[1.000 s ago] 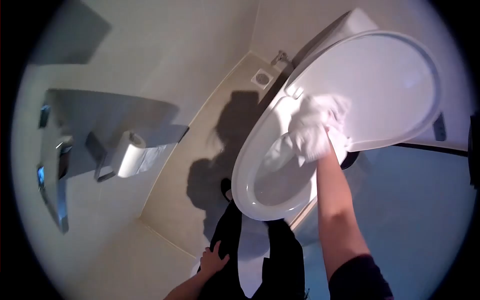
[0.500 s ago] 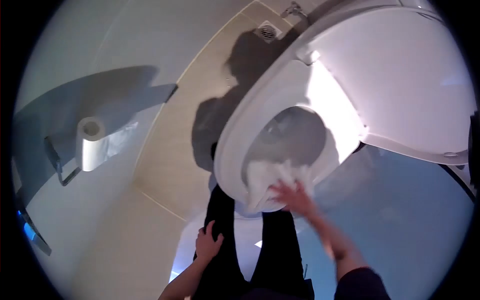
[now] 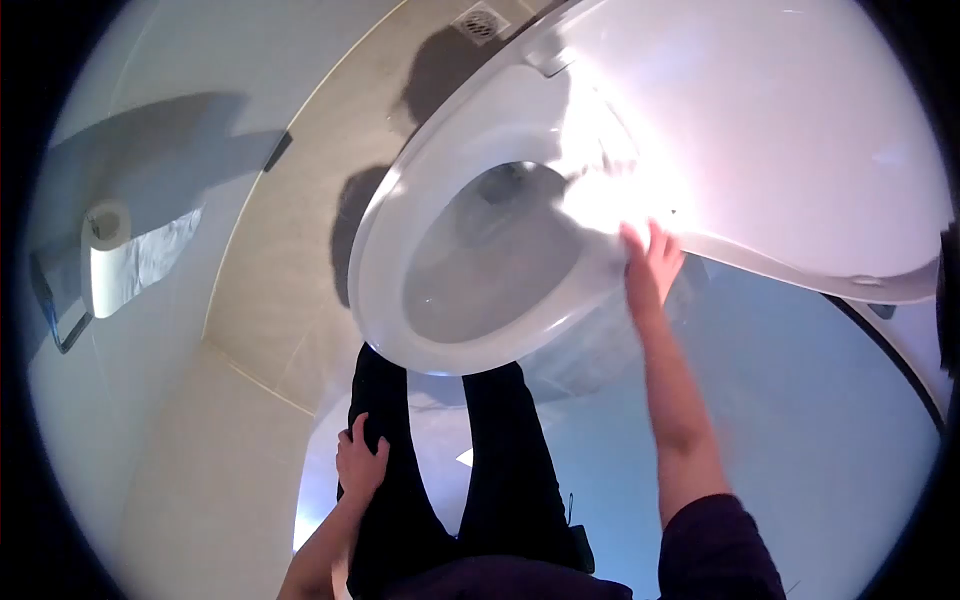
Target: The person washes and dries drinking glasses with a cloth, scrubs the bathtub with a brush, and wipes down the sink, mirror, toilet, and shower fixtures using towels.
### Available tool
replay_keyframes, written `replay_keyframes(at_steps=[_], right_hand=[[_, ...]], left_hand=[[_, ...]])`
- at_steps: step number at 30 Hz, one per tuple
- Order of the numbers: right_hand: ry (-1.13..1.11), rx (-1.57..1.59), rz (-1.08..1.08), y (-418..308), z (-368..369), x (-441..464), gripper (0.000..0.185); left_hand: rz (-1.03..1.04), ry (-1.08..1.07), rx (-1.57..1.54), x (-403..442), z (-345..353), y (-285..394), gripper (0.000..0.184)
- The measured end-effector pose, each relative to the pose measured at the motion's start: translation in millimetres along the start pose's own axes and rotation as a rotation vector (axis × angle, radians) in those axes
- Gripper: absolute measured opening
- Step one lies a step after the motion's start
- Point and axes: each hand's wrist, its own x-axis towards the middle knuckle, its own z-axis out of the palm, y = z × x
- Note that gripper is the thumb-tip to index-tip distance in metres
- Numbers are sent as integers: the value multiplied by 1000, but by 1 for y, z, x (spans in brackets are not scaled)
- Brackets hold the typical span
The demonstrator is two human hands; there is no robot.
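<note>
The white toilet bowl (image 3: 375, 290) has its lid (image 3: 800, 130) raised at the right. At the right side of the rim is my right hand (image 3: 655, 262), its fingertips on a white cloth (image 3: 605, 200). Strong glare washes out the cloth's outline and the fingertips. On the dark trousers over my thigh rests my left hand (image 3: 362, 460), with its fingers apart and nothing in them.
A paper roll (image 3: 105, 265) on a holder sticks out from the left wall. The floor drain (image 3: 480, 22) is at the top, beyond the bowl. My legs (image 3: 510, 450) stand close to the bowl's front edge. Bluish floor (image 3: 780, 400) lies to the right.
My right hand has moved with the cloth from the front of the bowl up to the right side of the rim. The view has shifted; my left hand still rests on the thigh.
</note>
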Motion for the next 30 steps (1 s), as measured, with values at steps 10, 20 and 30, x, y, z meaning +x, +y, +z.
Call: replay_keyframes(at_steps=[10, 20, 30], right_hand=[[58, 935, 1176, 25, -205, -124, 40], [350, -446, 275, 18, -187, 208, 43], [243, 98, -145, -11, -143, 179, 56]], left_hand=[[27, 30, -17, -1, -6, 3, 51], [84, 109, 40, 10, 4, 4, 50], [40, 129, -76, 3, 16, -12, 48]])
